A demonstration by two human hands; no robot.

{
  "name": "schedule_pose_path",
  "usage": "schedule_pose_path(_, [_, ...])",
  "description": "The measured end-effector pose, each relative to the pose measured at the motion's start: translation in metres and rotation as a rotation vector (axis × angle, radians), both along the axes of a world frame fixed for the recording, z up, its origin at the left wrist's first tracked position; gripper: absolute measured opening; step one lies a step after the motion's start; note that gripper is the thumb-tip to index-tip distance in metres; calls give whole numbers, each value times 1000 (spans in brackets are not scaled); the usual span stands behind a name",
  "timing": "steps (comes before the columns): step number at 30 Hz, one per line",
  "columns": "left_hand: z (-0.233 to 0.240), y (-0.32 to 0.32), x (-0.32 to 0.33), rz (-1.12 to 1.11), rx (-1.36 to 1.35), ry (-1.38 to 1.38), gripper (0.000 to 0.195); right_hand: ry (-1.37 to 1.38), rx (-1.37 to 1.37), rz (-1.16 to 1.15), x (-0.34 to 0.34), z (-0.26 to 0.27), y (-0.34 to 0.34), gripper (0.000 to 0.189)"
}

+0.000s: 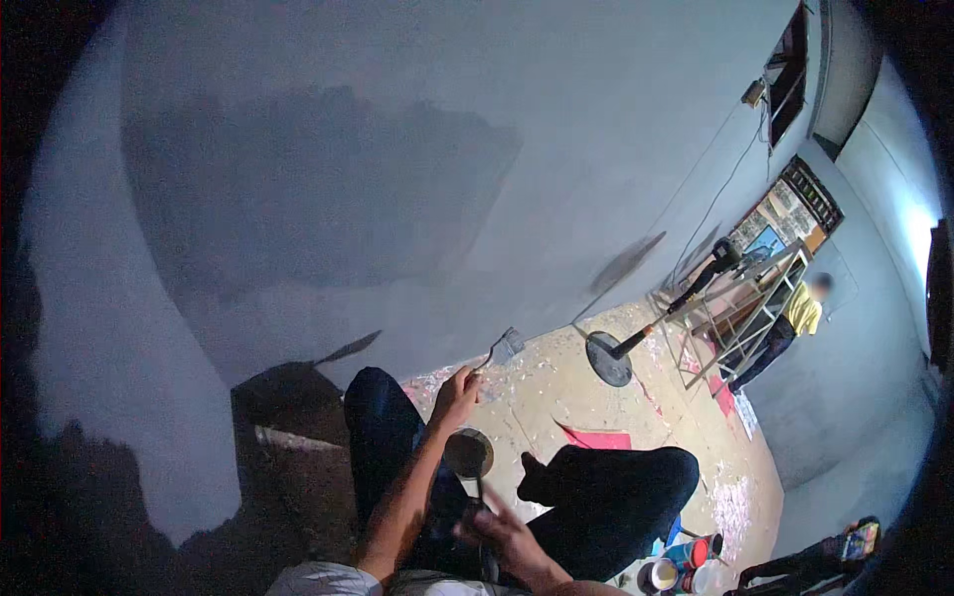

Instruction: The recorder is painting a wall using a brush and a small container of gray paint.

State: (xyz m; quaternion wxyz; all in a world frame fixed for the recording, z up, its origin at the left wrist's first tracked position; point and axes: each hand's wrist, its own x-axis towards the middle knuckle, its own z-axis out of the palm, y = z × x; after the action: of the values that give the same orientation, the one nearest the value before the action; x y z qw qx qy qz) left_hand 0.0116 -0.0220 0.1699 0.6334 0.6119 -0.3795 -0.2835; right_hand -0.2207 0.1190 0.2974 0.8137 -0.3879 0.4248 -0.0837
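My left hand (456, 397) is closed around the handle of a small paint roller (508, 346), which is held out close to the foot of the grey-blue wall (417, 186). Below it, my right hand (503, 533) is blurred and grips a dark handle (478, 488) that reaches up to a round container (469, 452) between my legs. Whether that handle's far end is inside the container, I cannot tell. A darker patch with an uneven edge covers part of the wall in front of me.
A pedestal fan (610, 359) stands near the wall; beyond are a stepladder (745, 313) and a person in yellow (803, 309). Paint cans (686, 555) stand at lower right, near another person holding a phone (861, 541). Red sheet (600, 439) and scattered flakes lie on the floor.
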Motion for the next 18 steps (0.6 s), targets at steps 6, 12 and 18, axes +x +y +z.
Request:
schedule_pose_path(6, [-36, 9, 16, 49, 9, 46, 29, -548, 103, -418, 51, -27, -92, 43])
schedule_pose_path(12, [-91, -15, 24, 37, 254, -217, 35, -512, 79, -411, 134, -48, -183, 33])
schedule_pose_path(18, [-94, -53, 2, -185, 175, -75, 41, -508, -1061, -406, 197, 18, -256, 54])
